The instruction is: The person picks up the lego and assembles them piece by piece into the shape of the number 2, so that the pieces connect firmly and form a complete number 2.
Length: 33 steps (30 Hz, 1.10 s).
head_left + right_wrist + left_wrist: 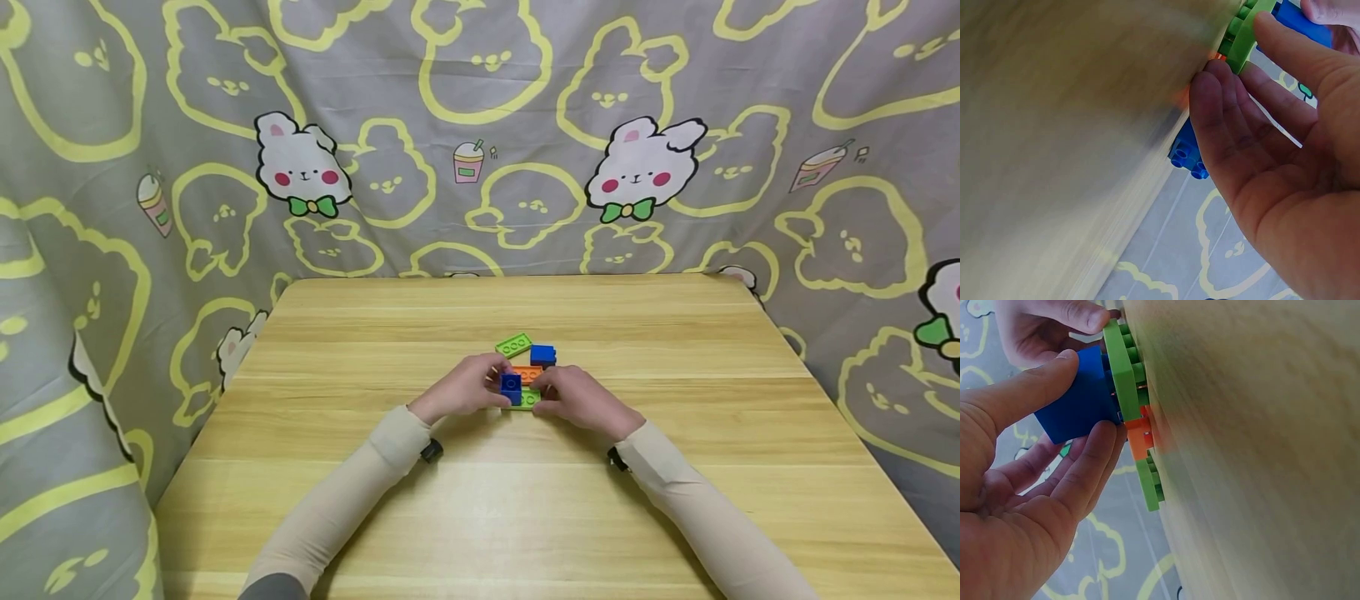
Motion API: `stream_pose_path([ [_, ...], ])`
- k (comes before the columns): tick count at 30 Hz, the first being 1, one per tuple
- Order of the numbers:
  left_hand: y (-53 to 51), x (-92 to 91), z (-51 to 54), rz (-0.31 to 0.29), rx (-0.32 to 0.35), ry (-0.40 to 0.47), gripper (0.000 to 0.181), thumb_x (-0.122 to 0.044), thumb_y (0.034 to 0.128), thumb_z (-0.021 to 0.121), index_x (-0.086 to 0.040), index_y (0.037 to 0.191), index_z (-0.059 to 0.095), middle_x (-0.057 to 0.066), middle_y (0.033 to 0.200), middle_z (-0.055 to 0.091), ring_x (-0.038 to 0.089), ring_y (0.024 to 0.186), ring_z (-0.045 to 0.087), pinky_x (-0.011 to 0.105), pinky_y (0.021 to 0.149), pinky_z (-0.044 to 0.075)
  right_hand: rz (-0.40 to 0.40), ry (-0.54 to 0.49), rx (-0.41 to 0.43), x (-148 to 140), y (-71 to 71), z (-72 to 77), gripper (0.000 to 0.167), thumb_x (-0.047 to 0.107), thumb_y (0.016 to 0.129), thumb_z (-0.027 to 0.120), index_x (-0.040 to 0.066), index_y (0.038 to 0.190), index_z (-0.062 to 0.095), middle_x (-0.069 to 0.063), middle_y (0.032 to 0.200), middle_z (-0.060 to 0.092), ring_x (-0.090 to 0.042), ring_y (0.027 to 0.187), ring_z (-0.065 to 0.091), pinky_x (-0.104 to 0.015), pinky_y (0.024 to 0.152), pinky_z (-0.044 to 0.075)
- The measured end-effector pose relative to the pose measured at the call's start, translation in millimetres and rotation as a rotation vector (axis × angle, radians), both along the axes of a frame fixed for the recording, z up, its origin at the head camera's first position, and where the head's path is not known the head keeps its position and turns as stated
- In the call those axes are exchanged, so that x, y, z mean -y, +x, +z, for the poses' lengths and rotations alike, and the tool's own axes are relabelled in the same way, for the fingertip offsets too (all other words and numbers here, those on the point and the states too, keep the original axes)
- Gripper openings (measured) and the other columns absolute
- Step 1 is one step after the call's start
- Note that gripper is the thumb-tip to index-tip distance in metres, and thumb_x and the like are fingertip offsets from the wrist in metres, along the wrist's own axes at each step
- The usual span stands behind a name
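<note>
My left hand (pixel 472 385) pinches a blue toy brick (pixel 1079 394) between thumb and fingers. Its hollow side faces up in the head view, and it sits against the left end of a light-green flat brick (pixel 529 398). In the left wrist view the studs of that green brick point to the table. On the right, my other hand (pixel 579 398) grips the green brick's end by thumb and fingertips. Just behind lies an orange flat brick (pixel 532 375), partly hidden by the hands.
Farther back lie another light-green flat brick (pixel 513 345) and a second blue brick (pixel 543 355), which rests on its side. The wooden table (pixel 517 517) reaches back to a patterned curtain (pixel 480 208), with more curtain on both sides.
</note>
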State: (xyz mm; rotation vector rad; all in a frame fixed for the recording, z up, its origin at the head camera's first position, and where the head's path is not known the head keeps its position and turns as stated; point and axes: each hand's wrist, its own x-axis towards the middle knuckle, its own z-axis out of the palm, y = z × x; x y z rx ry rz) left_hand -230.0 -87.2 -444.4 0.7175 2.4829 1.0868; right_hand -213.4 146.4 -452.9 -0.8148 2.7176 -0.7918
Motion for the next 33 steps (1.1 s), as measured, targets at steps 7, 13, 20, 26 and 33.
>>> stream_pose_path([
  [7, 2.6, 0.2, 0.6, 0.006, 0.004, 0.008, 0.034, -0.009, 0.0854, 0.084, -0.010, 0.112, 0.063, 0.006, 0.114, 0.068, 0.018, 0.104, 0.066, 0.033, 0.092, 0.056, 0.010, -0.004, 0.005, 0, 0.1, -0.5, 0.027, 0.024, 0.090, 0.080, 0.008, 0.111, 0.075, 0.003, 0.091, 0.071, -0.008, 0.077, 0.060, -0.029, 0.073, 0.053],
  [13, 4.0, 0.1, 0.9, 0.000, 0.009, 0.026, 0.039, -0.010, 0.0867, 0.083, -0.009, 0.118, 0.060, 0.008, 0.117, 0.067, 0.020, 0.106, 0.067, 0.031, 0.089, 0.057, -0.014, -0.115, -0.018, 1, 2.4, 2.0, 0.039, 0.028, 0.091, 0.080, 0.010, 0.123, 0.067, -0.001, 0.105, 0.072, -0.015, 0.093, 0.067, -0.036, 0.083, 0.056],
  [20, 2.7, -0.9, 0.7, -0.006, -0.009, 0.049, 0.049, -0.012, 0.0861, 0.084, -0.006, 0.126, 0.056, 0.011, 0.119, 0.066, 0.023, 0.107, 0.068, 0.028, 0.088, 0.057, -0.010, -0.222, -0.021, 7, 4.1, 6.9, 0.043, 0.025, 0.092, 0.078, 0.011, 0.131, 0.065, -0.002, 0.122, 0.070, -0.019, 0.102, 0.070, -0.036, 0.087, 0.058],
  [26, 0.5, 5.4, 3.5, -0.026, 0.000, 0.045, 0.049, -0.015, 0.0855, 0.085, -0.006, 0.125, 0.057, 0.012, 0.116, 0.066, 0.024, 0.107, 0.067, 0.032, 0.091, 0.057, -0.015, -0.217, -0.004, 5, 3.3, 6.9, 0.040, 0.020, 0.094, 0.077, 0.010, 0.131, 0.067, -0.003, 0.118, 0.072, -0.017, 0.101, 0.071, -0.034, 0.087, 0.058],
  [33, -6.8, 17.4, 3.6, -0.023, -0.070, -0.081, 0.047, -0.022, 0.0850, 0.086, -0.004, 0.125, 0.068, 0.006, 0.113, 0.069, 0.022, 0.104, 0.062, 0.039, 0.091, 0.052, -0.028, -0.225, 0.009, -5, 0.8, 8.7, 0.039, 0.018, 0.095, 0.075, 0.011, 0.133, 0.066, -0.005, 0.121, 0.070, -0.018, 0.104, 0.070, -0.036, 0.090, 0.058],
])
